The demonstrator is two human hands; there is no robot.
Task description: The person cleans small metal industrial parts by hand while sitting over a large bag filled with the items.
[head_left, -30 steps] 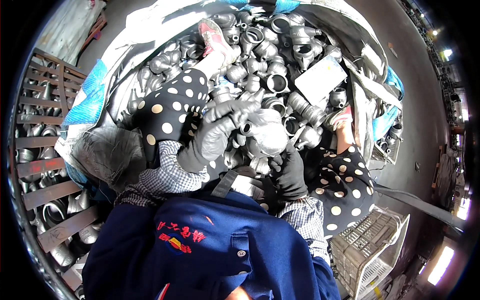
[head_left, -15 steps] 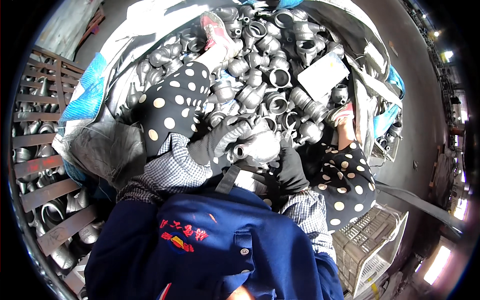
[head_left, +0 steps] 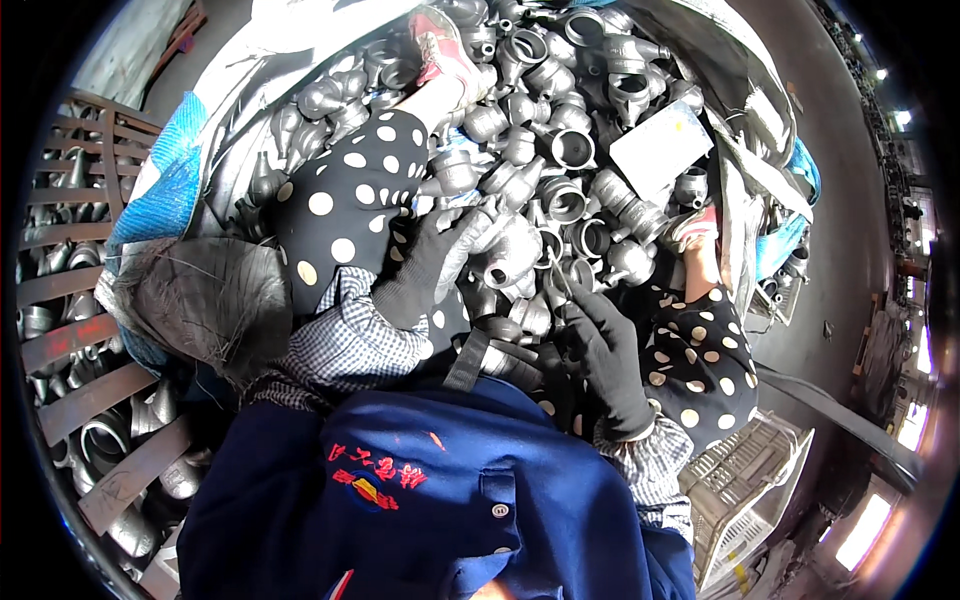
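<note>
1. White sack (head_left: pixel 225 120) with blue strips, mouth rolled open around the legs.
2. Cage (head_left: pixel 100 402) at left, brown slats; more grey metal parts inside.
3. Pile (head_left: pixel 545 80) of grey metal castings in the sack, many with round mouths, lying at all angles.
4. Legs (head_left: pixel 345 190) in black dotted trousers, spread; pink shoes among the castings.
5. Pale plastic crate (head_left: pixel 745 490) at lower right, beside the right knee, outside the sack.
6. Left hand (head_left: pixel 425 265), gloved, grasping the casting by its left side. Right hand (head_left: pixel 605 365), dark glove, just right of the casting, fingers pinching a thin tool.
7. White board (head_left: pixel 660 150), flat-looking, lying on the castings near the right shoe.
8. Casting (head_left: pixel 510 255), rounded, between the hands at the near side of the pile, small opening toward the person.
9. Thin tool (head_left: pixel 556 272) at the right fingertips, pointing up-left; exact kind too small to tell.
</note>
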